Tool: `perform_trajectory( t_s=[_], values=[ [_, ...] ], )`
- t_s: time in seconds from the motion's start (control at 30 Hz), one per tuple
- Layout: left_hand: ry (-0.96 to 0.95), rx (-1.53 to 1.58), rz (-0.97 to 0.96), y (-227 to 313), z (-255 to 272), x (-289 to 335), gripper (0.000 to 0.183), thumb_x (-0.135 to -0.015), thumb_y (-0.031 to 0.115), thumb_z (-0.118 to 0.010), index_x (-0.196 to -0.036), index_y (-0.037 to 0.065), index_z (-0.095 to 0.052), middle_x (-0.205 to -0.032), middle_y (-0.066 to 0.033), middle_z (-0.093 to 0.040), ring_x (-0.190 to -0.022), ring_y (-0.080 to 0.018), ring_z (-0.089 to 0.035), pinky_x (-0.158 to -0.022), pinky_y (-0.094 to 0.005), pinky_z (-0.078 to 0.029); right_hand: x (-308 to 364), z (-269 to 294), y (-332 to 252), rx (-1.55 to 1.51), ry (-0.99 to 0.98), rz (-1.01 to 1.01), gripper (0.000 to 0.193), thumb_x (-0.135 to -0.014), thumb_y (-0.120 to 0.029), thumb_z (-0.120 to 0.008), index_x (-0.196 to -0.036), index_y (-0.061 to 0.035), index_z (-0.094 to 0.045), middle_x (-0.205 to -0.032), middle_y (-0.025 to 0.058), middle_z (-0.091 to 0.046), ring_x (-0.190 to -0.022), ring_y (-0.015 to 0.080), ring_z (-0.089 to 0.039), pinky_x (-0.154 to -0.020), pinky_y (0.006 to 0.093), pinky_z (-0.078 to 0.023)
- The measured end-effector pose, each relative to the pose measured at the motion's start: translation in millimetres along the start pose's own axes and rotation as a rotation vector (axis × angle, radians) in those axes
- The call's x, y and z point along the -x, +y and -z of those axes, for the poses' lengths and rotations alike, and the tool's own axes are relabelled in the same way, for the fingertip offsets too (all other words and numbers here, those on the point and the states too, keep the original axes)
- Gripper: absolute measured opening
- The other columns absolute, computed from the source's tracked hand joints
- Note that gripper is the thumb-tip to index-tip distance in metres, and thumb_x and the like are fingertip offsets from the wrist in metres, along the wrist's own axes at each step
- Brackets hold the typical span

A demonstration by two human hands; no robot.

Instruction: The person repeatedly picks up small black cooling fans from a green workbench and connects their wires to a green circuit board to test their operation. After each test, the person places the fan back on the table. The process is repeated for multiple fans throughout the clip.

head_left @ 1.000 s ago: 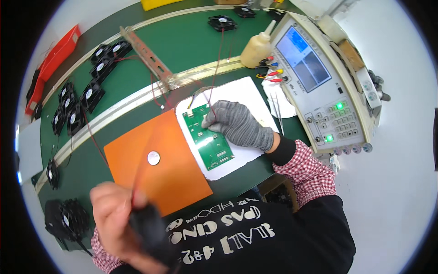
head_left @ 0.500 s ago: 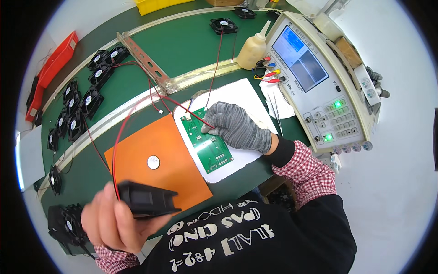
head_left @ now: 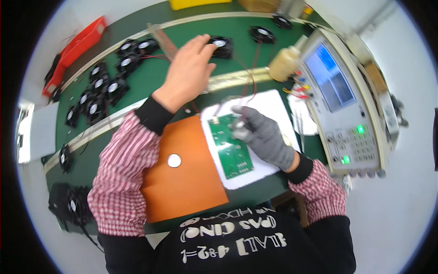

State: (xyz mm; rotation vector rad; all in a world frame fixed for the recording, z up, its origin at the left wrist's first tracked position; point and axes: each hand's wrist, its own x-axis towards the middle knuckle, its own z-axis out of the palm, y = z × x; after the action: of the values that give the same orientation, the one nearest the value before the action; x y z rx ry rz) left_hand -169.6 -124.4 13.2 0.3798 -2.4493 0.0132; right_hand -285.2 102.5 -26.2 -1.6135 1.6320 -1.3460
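Note:
My bare left hand (head_left: 189,68) reaches over the far part of the bench, its fingers stretched out and apart. Its fingertips are beside a black fan (head_left: 222,47) on the green surface, perhaps touching its edge. Thin red wires (head_left: 250,77) run from the fan area down to my right hand (head_left: 267,137), which wears a grey glove. Its finger and thumb are bent together around the wires, slightly blurred; the wire ends are hidden. Beneath these fingers lies a green circuit board (head_left: 231,153) on a white pad (head_left: 269,102).
An orange mat (head_left: 187,182) with a round white sticker (head_left: 174,160) lies left of the board. Several black fans (head_left: 116,89) crowd the left. A bottle (head_left: 284,64), tweezers (head_left: 299,128) and a tester with a screen (head_left: 337,86) stand right. A metal strip (head_left: 163,41) crosses the far side.
My left hand has carried the black fan from above the orange mat to the far bench and released it. My right hand has lifted slightly off the board. The view has shifted.

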Motion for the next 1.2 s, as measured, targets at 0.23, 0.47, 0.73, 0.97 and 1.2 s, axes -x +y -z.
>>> perform_trajectory(
  t_s=[0.23, 0.47, 0.73, 0.97, 1.2],
  values=[
    [-0.12, -0.373, 0.487, -167.5, 1.5, 25.0, 0.05, -0.094, 0.044, -0.056, -0.107, -0.004, -0.06, -0.108, -0.0213, -0.062, -0.101, -0.0376, -0.062, -0.087, -0.0465, -0.05, -8.7, -3.5, 0.9, 0.168, 0.294, 0.071, 0.044, -0.089, -0.009, -0.065, -0.131, 0.0007, -0.054, -0.118, 0.0176, -0.062, -0.108, 0.0307, -0.059, -0.091, 0.0394, -0.049],
    [-0.443, -0.316, 0.417, -163.6, 16.0, 30.0, 0.031, -0.069, 0.024, -0.075, -0.098, 0.018, -0.066, -0.108, -0.0154, -0.057, -0.107, -0.0381, -0.051, -0.09, -0.0476, -0.045, -11.5, 4.3, 2.0, 0.318, -0.026, 0.231, 0.028, -0.084, -0.005, -0.066, -0.112, -0.0048, -0.066, -0.105, 0.013, -0.065, -0.104, 0.0319, -0.06, -0.094, 0.0411, -0.047],
    [0.214, -0.101, -0.105, 65.2, 86.0, 44.7, 0.033, -0.056, 0.007, -0.077, -0.087, 0.015, -0.066, -0.098, -0.0091, -0.052, -0.097, -0.0303, -0.05, -0.082, -0.0427, -0.04, -3.8, -4.5, -34.0, -0.278, 0.057, 0.208, 0.078, -0.08, -0.016, -0.078, -0.144, -0.0081, -0.034, -0.139, 0.0127, -0.046, -0.126, 0.0255, -0.049, -0.104, 0.0368, -0.043],
    [0.469, -0.363, 0.003, 78.4, 179.7, 80.7, 0.023, -0.064, 0.02, -0.082, -0.081, 0.011, -0.069, -0.114, -0.0119, -0.051, -0.105, -0.0268, -0.054, -0.085, -0.0372, -0.045, 14.1, 8.7, -66.2, -0.335, -0.509, 0.047, 0.04, -0.091, -0.019, -0.068, -0.127, -0.0092, -0.054, -0.103, 0.0082, -0.058, -0.1, 0.0216, -0.059, -0.088, 0.0344, -0.047],
    [0.668, 0.264, 0.706, -20.9, 215.0, 125.4, 0.029, -0.099, 0.019, -0.054, -0.118, -0.001, -0.064, -0.126, -0.0101, -0.062, -0.11, -0.0166, -0.058, -0.092, -0.0281, -0.043, 11.1, 22.9, -32.7, -0.051, -0.544, -0.008, 0.016, -0.086, -0.016, -0.072, -0.099, -0.0082, -0.074, -0.093, 0.0062, -0.064, -0.088, 0.0175, -0.06, -0.08, 0.031, -0.049]
  ],
)
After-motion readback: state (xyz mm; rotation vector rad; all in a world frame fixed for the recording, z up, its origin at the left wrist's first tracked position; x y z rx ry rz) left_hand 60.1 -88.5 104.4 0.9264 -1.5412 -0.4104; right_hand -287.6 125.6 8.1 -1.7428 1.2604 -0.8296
